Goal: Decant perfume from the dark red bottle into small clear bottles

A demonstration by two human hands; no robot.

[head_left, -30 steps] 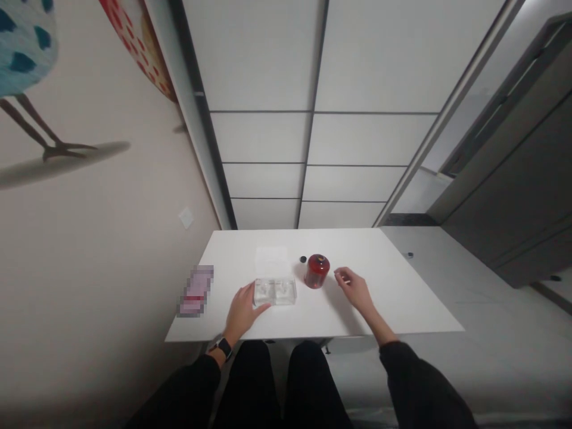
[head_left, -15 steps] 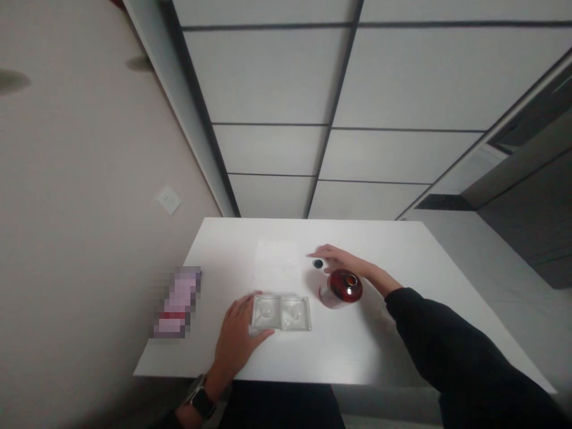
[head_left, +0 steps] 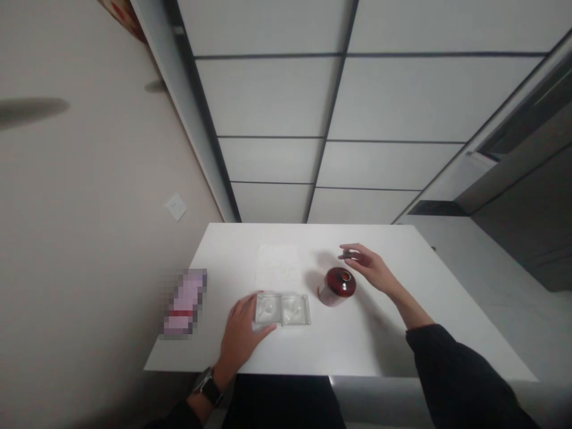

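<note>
My left hand [head_left: 240, 333] grips the left end of a clear two-compartment dish [head_left: 282, 310], thumb along its near side and fingers at the far left corner. Each compartment holds something clear and rounded that I cannot make out. To the right of the dish stands a dark red bottle [head_left: 340, 282] with an opening in its top and a paler lower part. Beyond it, my right hand [head_left: 364, 263] is raised over the table, with a small dark cap [head_left: 346, 254] pinched between thumb and fingers.
A pale sheet of paper [head_left: 277, 262] lies behind the dish on the white table [head_left: 214, 351]. A blurred pink item [head_left: 185, 301] is at the table's left edge. The wall with a socket [head_left: 176, 207] rises on the left, white panels [head_left: 268, 155] behind.
My right hand has picked the small dark cap up off the table and moved right with it. My left hand stays at the dish. The camera view has shifted slightly.
</note>
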